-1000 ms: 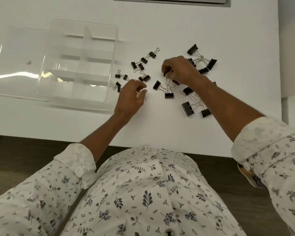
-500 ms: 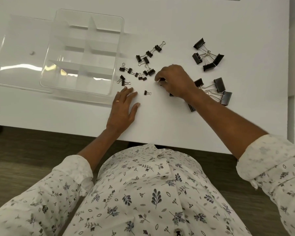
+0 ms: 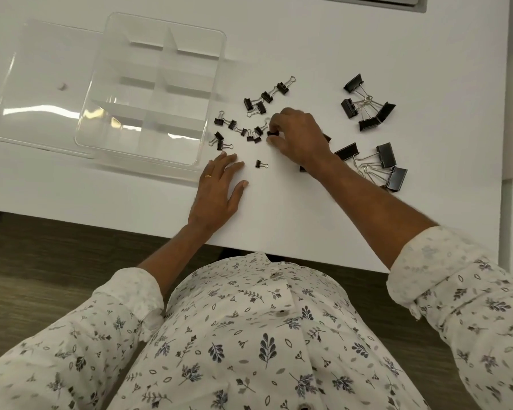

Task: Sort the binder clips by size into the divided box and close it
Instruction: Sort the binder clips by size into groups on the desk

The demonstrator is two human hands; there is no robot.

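Right hand [image 3: 298, 137] is clamping its fingers on a small binder clip [image 3: 272, 133], left hand [image 3: 219, 190] resting flat, fingers apart, sorting just starting; next move is probably carrying it into the divided box [image 3: 131, 63].

The left hand [image 3: 219, 192] lies flat, palm down, fingers straight and slightly spread, with a ring [image 3: 208, 175] on one finger. The right hand [image 3: 301, 136] reaches further forward, its fingers curled, pinching a small clip [image 3: 273, 133]. The left forearm [image 3: 172, 250] and right forearm [image 3: 373, 208] are bare.
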